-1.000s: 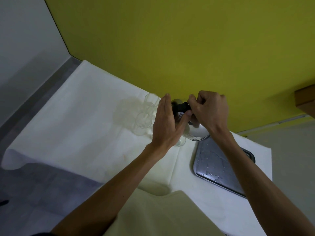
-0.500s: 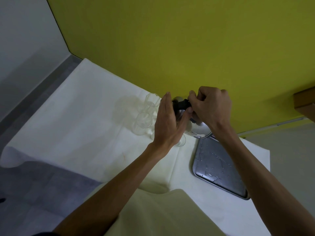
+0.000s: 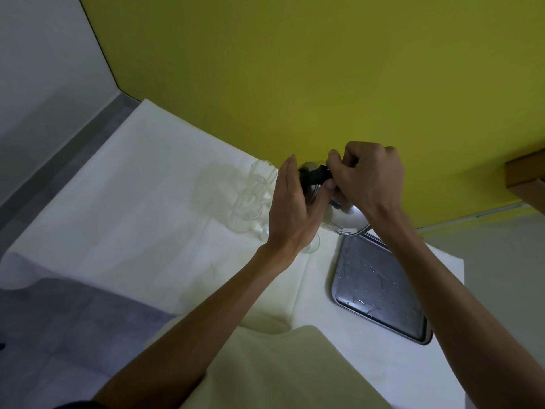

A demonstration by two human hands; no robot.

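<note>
Steel lid (image 3: pixel 348 218) tilted | right hand (image 3: pixel 368 178) pinches black knob (image 3: pixel 314 177) | left hand (image 3: pixel 290 208) flat against lid (fingers straight)

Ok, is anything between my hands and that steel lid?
Nothing visible. The right hand grips the black knob of the lid, and the left hand lies flat against it. The glasses stand off to the left.

table (image 3: pixel 44 255) | cover: white cloth (image 3: pixel 141 208) | on it: clear glasses (image 3: pixel 247 215), wet metal tray (image 3: pixel 380 293)
</note>
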